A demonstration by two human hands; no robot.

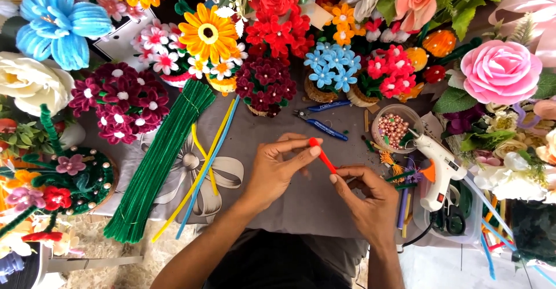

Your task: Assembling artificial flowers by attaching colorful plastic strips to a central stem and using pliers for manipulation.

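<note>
1. Here, two bare hands work over a grey cloth [324,196] on the table; the left hand [272,170] and the right hand [370,199] share one red pipe cleaner [322,156], which slants between them above the cloth's middle.
2. The left hand's thumb and forefinger are pinched together on the pipe cleaner's upper end; the right hand's fingertips are closed on its lower end.
3. One thick bundle of green pipe cleaners [159,161] lies on the cloth to the left, well apart from the hands.
4. Beside the bundle lie loose stems: two yellow ones [202,161] and one blue one [211,161] can be counted, crossing each other.
5. One pair of blue-handled cutters [321,125] lies above the hands, near the row of flower pots.
6. One small clear bowl of pink beads [394,128] sits to the upper right of the hands.
7. One white glue gun [437,164] rests just right of the bowl, its orange tip pointing left, over a clear box that holds one pair of scissors [454,213].
8. Along the far edge stand small potted bunches: one dark red [265,83], one blue [333,69], one red-and-white [389,72].
9. One orange sunflower [208,33] rises at the back, and one large pink rose [501,72] sits to the right.
</note>
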